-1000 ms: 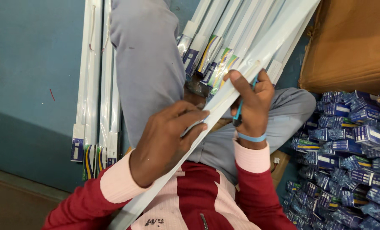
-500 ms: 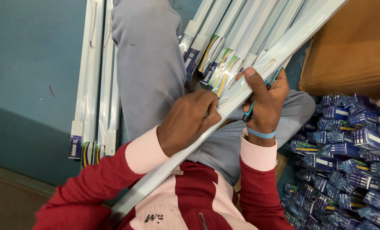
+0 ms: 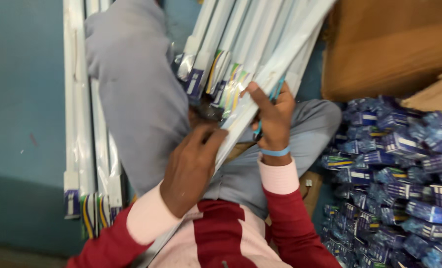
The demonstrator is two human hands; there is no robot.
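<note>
Both hands, left hand (image 3: 191, 166) and right hand (image 3: 273, 119), grip the long white tube (image 3: 275, 74) between them

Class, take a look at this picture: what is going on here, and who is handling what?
A seated person holds one long white tube light slanted across their lap. The left hand grips it lower down; the right hand, which wears a blue wristband, holds it higher up along with a thin blue tool. More tube lights lean on the blue wall, and small blue boxes are heaped on the right.
</note>
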